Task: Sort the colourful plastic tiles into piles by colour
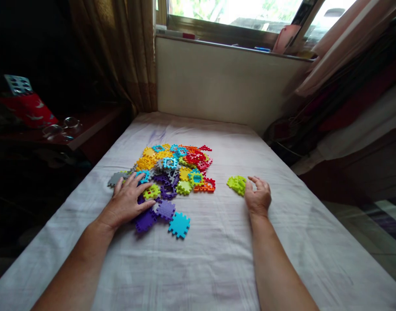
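My left hand (130,199) lies open, fingers spread, over the left side of a heap of colourful plastic interlocking tiles with notched edges. A lime tile with window cut-outs (151,191) shows by its fingers. Below the hand are a dark purple tile (146,221), a lighter purple tile (166,210) and a plain light blue tile (179,225). Right of the heap, my right hand (258,196) rests beside a small group of lime-green tiles (237,185). Its thumb side is against them; the fingers are loosely bent, with a gap between thumb and forefinger.
The heap includes yellow tiles (146,163), red tiles (195,157) and an orange tile (204,185) on a bed with a pale sheet (213,255). Glasses (62,126) and a red container (31,110) stand on a dark surface at left. Hanging clothes (356,99) line the right side.
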`<action>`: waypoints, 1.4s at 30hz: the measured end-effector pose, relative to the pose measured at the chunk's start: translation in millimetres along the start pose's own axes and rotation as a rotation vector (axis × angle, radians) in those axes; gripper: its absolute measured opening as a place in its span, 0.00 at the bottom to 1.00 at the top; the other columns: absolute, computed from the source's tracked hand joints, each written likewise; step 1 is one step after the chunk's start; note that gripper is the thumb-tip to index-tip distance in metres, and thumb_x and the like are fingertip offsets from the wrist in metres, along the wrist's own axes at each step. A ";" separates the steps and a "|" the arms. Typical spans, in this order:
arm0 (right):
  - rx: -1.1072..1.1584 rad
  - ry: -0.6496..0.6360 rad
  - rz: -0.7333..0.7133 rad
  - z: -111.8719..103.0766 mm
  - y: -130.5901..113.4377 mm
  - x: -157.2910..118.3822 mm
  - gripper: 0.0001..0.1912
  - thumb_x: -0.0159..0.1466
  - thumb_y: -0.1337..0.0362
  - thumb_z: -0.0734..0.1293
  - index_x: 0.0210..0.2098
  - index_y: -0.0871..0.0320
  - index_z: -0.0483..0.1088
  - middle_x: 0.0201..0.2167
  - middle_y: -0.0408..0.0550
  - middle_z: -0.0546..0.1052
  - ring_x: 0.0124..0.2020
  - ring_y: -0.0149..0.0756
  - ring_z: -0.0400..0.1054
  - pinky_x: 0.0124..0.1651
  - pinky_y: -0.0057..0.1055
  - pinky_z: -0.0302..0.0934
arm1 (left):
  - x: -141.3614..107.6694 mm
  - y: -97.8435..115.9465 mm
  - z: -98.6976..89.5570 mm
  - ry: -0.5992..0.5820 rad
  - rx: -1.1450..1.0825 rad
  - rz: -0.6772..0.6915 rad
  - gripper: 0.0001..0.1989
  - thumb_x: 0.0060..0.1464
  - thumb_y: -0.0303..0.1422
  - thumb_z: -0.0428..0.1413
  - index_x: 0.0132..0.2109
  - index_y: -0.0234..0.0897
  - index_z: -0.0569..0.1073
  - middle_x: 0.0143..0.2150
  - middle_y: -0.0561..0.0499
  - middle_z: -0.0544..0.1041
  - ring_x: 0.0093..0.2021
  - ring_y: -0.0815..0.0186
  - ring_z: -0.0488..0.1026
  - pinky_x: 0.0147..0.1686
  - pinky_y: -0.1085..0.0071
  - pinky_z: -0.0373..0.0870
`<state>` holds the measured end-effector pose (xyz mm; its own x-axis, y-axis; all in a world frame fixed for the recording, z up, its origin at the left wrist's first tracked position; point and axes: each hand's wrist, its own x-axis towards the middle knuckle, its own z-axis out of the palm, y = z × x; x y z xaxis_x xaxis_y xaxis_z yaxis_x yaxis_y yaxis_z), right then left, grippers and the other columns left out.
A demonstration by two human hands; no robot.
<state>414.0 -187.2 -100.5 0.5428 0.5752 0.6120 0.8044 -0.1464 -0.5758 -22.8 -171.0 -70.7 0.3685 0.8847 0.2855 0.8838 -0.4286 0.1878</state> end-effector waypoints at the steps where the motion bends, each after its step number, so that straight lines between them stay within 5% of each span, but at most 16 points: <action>1: 0.012 0.001 -0.043 0.4 -6.5 -2.2 0.17 0.59 0.59 0.60 0.38 0.59 0.78 0.44 0.57 0.77 0.48 0.46 0.69 0.56 0.46 0.62 | 0.4 1.3 -0.9 0.011 -0.006 0.005 0.24 0.54 0.52 0.56 0.53 0.49 0.77 0.65 0.43 0.68 0.67 0.43 0.59 0.64 0.37 0.48; 7: 0.203 -0.108 -0.344 -3.6 -71.2 -28.3 0.12 0.65 0.62 0.61 0.40 0.56 0.76 0.42 0.54 0.78 0.46 0.44 0.71 0.54 0.46 0.63 | 8.0 20.2 -15.0 0.197 -0.119 0.060 0.17 0.62 0.46 0.49 0.40 0.47 0.81 0.50 0.48 0.79 0.54 0.54 0.73 0.63 0.45 0.54; 13: 0.460 -0.431 -0.597 -11.5 -130.9 -66.8 0.11 0.66 0.60 0.65 0.46 0.54 0.75 0.40 0.50 0.81 0.43 0.40 0.74 0.49 0.38 0.66 | 8.7 59.0 -8.4 0.247 -0.393 0.136 0.21 0.64 0.48 0.47 0.40 0.41 0.80 0.35 0.48 0.80 0.39 0.62 0.76 0.46 0.64 0.72; 19: 0.608 -0.556 -0.559 -13.4 -153.3 -87.4 0.09 0.67 0.62 0.63 0.35 0.56 0.75 0.27 0.45 0.79 0.28 0.33 0.71 0.34 0.29 0.66 | 7.6 74.4 0.3 0.204 -0.559 0.159 0.20 0.63 0.50 0.49 0.38 0.41 0.78 0.36 0.49 0.82 0.36 0.63 0.78 0.41 0.66 0.74; 24: 0.602 -0.466 -0.217 -14.2 -124.1 -53.7 0.12 0.65 0.57 0.64 0.35 0.57 0.77 0.28 0.46 0.80 0.26 0.31 0.70 0.32 0.28 0.66 | 7.9 70.3 -2.3 0.141 -0.566 0.177 0.18 0.62 0.47 0.52 0.50 0.42 0.76 0.38 0.50 0.82 0.39 0.63 0.78 0.44 0.65 0.74; 30: 0.205 -0.049 0.314 -22.3 -19.7 10.9 0.26 0.60 0.48 0.61 0.39 0.62 0.80 0.27 0.52 0.80 0.31 0.41 0.73 0.37 0.34 0.66 | 8.2 69.0 2.8 0.131 -0.421 0.284 0.14 0.62 0.43 0.52 0.44 0.42 0.77 0.41 0.49 0.82 0.43 0.62 0.78 0.51 0.62 0.71; 34: -0.008 -0.133 0.399 -25.3 9.7 18.1 0.19 0.58 0.53 0.64 0.33 0.58 0.82 0.24 0.51 0.80 0.30 0.41 0.71 0.33 0.31 0.60 | 7.9 68.0 4.4 0.149 -0.393 0.281 0.13 0.63 0.41 0.51 0.44 0.41 0.78 0.40 0.49 0.82 0.42 0.63 0.79 0.49 0.64 0.73; 42: -0.376 -0.353 0.391 -36.0 -13.9 14.4 0.18 0.66 0.55 0.61 0.43 0.54 0.81 0.33 0.51 0.79 0.29 0.35 0.64 0.31 0.30 0.48 | 8.3 57.2 -0.5 0.194 -0.381 0.227 0.13 0.63 0.40 0.51 0.43 0.40 0.78 0.39 0.50 0.83 0.39 0.64 0.79 0.45 0.67 0.75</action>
<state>419.4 -205.9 -64.2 0.7522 0.6431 0.1437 0.6280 -0.6335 -0.4520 30.7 -188.3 -57.1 0.4473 0.7259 0.5225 0.6052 -0.6758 0.4207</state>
